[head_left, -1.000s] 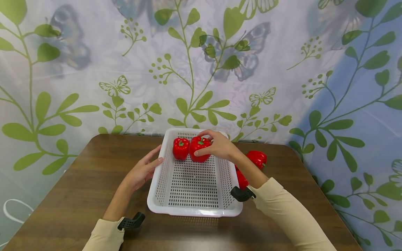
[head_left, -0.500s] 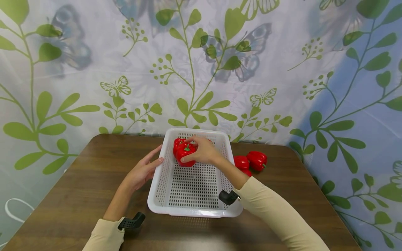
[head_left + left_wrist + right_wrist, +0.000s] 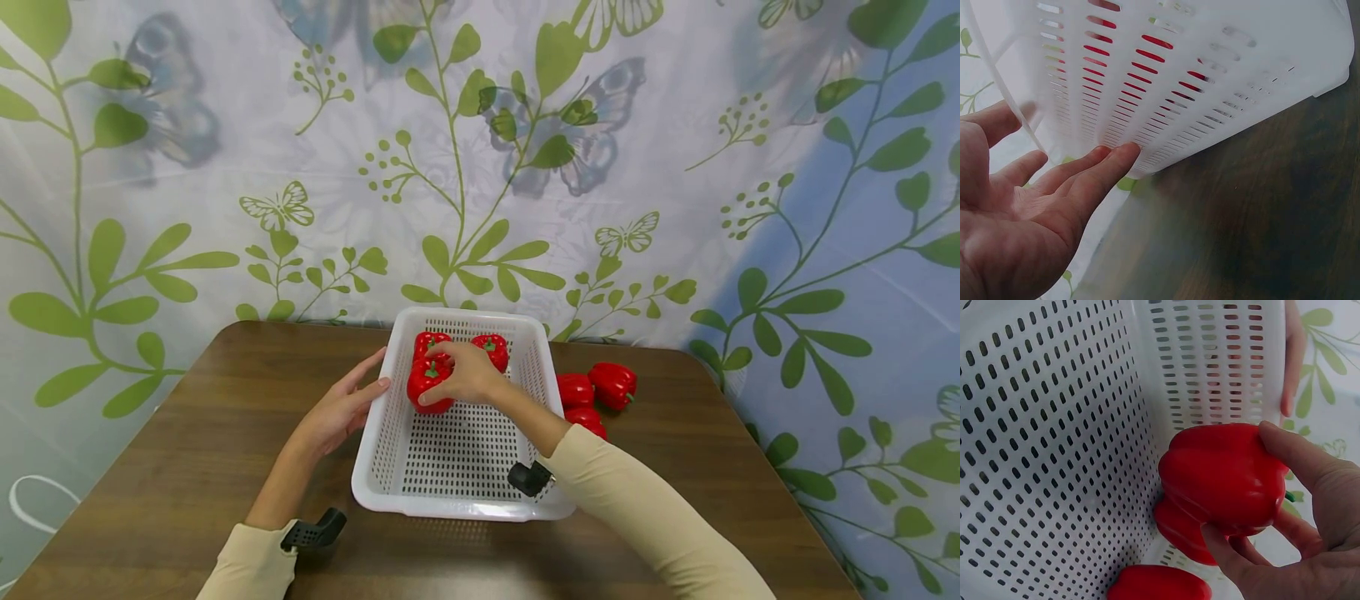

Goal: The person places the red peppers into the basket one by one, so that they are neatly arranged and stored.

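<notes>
My right hand grips a glossy red bell pepper inside the white perforated basket. In the right wrist view, thumb and fingers pinch this bell pepper near its green-stemmed end. Right behind it stands another red bell pepper, partly covered by the hand. A third red bell pepper sits at the basket's back right. Along the basket's left side, my left hand rests against the rim and wall. The left wrist view shows its fairly straight fingers touching the outer wall.
Three more red bell peppers lie on the brown wooden table right of the basket, one of them on its side. A leaf-and-butterfly patterned cloth hangs behind the table. A white loop shows at the far left.
My right hand has carried the held bell pepper leftward and toward me, in front of the back-left one. The back-right pepper has come into view. My left hand has stayed put.
</notes>
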`<act>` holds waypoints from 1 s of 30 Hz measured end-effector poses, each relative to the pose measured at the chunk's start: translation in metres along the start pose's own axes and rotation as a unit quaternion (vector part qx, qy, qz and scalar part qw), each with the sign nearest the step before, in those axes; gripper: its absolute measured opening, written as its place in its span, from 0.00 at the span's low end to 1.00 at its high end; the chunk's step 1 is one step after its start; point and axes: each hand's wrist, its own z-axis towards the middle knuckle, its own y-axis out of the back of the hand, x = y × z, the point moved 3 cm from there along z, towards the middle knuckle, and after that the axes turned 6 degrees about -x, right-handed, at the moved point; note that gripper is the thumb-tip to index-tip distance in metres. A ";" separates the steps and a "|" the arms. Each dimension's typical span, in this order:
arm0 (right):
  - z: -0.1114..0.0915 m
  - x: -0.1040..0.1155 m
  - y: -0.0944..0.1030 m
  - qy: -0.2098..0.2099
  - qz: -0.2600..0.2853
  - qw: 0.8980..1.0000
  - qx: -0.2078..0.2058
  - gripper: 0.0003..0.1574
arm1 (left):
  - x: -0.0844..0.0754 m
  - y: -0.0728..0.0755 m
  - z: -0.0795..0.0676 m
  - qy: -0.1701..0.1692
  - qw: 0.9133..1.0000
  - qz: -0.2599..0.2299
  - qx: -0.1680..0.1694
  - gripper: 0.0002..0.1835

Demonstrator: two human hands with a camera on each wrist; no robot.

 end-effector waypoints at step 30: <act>0.001 0.002 -0.018 -0.014 -0.040 0.999 0.005 0.46 | 0.000 0.002 0.001 -0.001 1.000 0.000 0.001 0.35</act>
